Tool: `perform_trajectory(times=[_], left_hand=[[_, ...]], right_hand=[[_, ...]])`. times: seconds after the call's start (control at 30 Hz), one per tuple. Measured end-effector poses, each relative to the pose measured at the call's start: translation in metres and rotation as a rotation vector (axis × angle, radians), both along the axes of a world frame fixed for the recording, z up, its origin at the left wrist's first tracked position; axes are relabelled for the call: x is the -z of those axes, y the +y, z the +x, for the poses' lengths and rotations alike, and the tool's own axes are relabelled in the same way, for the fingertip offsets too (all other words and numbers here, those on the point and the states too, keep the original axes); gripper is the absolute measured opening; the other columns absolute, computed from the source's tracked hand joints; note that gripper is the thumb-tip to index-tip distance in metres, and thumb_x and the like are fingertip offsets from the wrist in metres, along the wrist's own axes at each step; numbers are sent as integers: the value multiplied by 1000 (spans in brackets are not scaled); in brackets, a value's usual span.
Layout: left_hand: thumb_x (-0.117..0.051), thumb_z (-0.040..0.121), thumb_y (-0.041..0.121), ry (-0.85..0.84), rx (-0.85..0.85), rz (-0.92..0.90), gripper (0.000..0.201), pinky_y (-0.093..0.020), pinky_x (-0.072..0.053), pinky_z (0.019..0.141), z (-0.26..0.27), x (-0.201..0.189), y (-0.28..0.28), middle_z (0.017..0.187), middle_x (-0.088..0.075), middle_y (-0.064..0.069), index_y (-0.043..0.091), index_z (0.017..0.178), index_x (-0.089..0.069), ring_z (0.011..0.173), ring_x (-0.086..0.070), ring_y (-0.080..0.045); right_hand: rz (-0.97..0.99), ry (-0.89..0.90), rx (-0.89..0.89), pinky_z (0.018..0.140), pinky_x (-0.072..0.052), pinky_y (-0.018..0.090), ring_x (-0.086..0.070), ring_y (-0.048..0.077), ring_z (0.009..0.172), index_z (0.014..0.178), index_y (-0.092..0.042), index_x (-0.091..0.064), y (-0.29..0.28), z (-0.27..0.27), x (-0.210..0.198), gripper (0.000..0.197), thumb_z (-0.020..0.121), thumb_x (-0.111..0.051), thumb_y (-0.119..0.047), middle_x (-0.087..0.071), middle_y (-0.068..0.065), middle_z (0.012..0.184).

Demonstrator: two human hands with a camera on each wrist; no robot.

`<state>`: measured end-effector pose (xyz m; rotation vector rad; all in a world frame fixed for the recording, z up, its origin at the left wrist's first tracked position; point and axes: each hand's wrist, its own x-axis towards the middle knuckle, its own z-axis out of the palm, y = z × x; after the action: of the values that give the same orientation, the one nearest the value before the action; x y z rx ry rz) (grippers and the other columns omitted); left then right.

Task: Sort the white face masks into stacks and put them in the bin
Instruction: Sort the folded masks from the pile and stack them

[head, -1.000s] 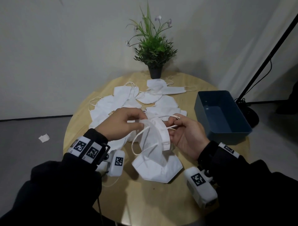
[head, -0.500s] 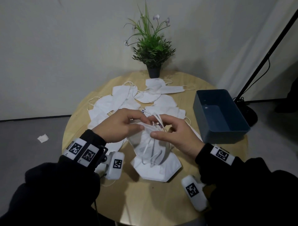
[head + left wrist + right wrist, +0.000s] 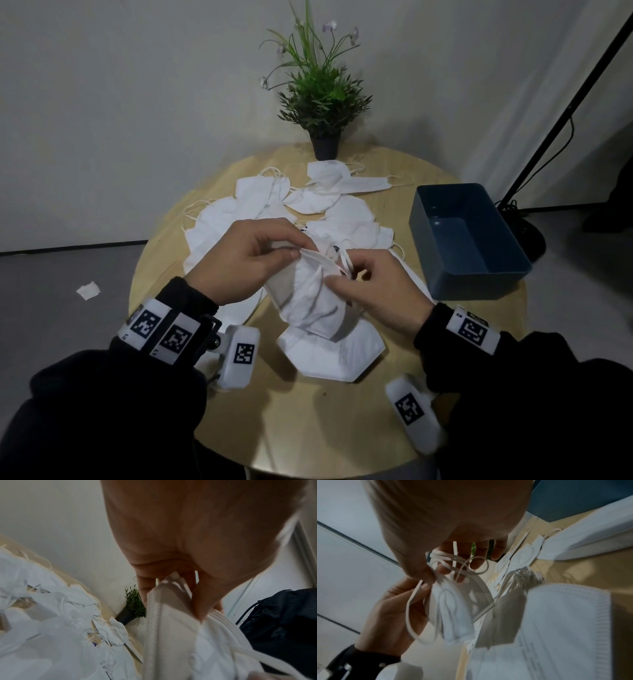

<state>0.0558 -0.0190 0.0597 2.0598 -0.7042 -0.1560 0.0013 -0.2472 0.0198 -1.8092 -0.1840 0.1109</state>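
Both hands hold one folded white mask above the table's middle. My left hand pinches its upper edge between thumb and fingers; the left wrist view shows that edge under the fingertips. My right hand grips the mask's right side with the ear loops tangled around its fingers. Below the held mask a flat mask lies on the table. A loose heap of white masks covers the far half of the table. The blue bin stands at the right with nothing visible inside.
The round wooden table has bare wood at its near edge. A potted plant stands at the far edge by the wall. A black stand pole rises at the right. A scrap of paper lies on the floor.
The right hand turned palm-down and closed over the mask's loops. The mask went from hanging open between the hands to being folded together, lower over the flat mask.
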Motion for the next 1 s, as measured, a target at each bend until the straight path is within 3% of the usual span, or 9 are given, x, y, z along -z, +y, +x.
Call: perform_trajectory(times=[0.13, 0.23, 0.33, 0.43, 0.53, 0.57, 0.67, 0.83, 1.0], left_hand=[[-65, 98, -1, -42, -28, 111, 28, -17, -47, 90, 1, 1, 6, 105, -74, 13, 24, 102, -79, 106, -68, -8], [-64, 100, 5, -23, -89, 100, 28, -31, -52, 98, 2, 0, 8, 111, -75, 16, 29, 107, -76, 111, -67, -7], [-62, 100, 4, -53, -105, 88, 33, -35, -50, 104, -2, -3, 3, 121, -72, 17, 30, 116, -75, 120, -64, -4], [-59, 101, 3, -82, -105, 85, 38, -33, -48, 110, -8, -5, -6, 130, -69, 20, 31, 124, -74, 128, -59, 1], [-57, 103, 4, -94, -108, 142, 42, -30, -46, 112, -10, -3, -7, 135, -66, 21, 31, 131, -70, 131, -56, 2], [-57, 103, 5, -100, -106, 172, 43, -29, -44, 113, -10, -3, -6, 137, -65, 21, 32, 134, -68, 133, -54, 3], [-58, 104, 7, -94, -85, 213, 45, -29, -40, 117, -10, -3, 0, 142, -62, 20, 32, 141, -63, 137, -50, 4], [-58, 104, 10, -26, -52, 245, 43, -33, -40, 118, -12, -3, 4, 142, -61, 25, 36, 137, -65, 136, -51, 5], [-57, 103, 5, 113, -59, 209, 49, -29, -40, 117, -15, 0, 10, 141, -59, 30, 37, 139, -64, 134, -51, 8]], right_hand=[[317, 149, 147, 64, -40, 27, -52, 16, 72, 58, -14, -63, -4, 9, -6, 28, 85, -62, -19, -64, 8, 74], [440, 209, 178, 62, -34, 31, -43, 17, 60, 54, -23, -49, -9, 12, -11, 39, 85, -66, -38, -50, -1, 60], [224, 98, 153, 58, -34, 22, -42, 7, 57, 72, -9, -52, -5, 3, -14, 47, 80, -80, -46, -45, -10, 61], [-62, 55, 140, 55, -38, 9, -52, -7, 60, 94, -22, -54, -2, -5, -12, 51, 72, -92, -47, -57, -31, 65], [-263, -5, 189, 56, -38, 14, -53, -5, 58, 93, -23, -61, -6, 1, -5, 30, 78, -86, -31, -61, -19, 66], [-245, -16, 216, 61, -41, 21, -54, -2, 59, 83, -21, -66, -9, 4, -3, 14, 82, -79, -23, -61, -15, 64], [-39, 92, 278, 69, -39, 36, -50, 12, 66, 56, -17, -61, -17, 9, 2, 30, 86, -59, -14, -56, -10, 61], [675, 446, 220, 75, -46, 38, -59, 26, 70, 64, -16, -42, -20, 11, -13, 31, 95, -47, -16, -56, 9, 63], [543, 364, 188, 58, -43, 29, -44, 15, 53, 75, -17, -55, -18, 12, -9, 26, 96, -60, -3, -41, -1, 61]])
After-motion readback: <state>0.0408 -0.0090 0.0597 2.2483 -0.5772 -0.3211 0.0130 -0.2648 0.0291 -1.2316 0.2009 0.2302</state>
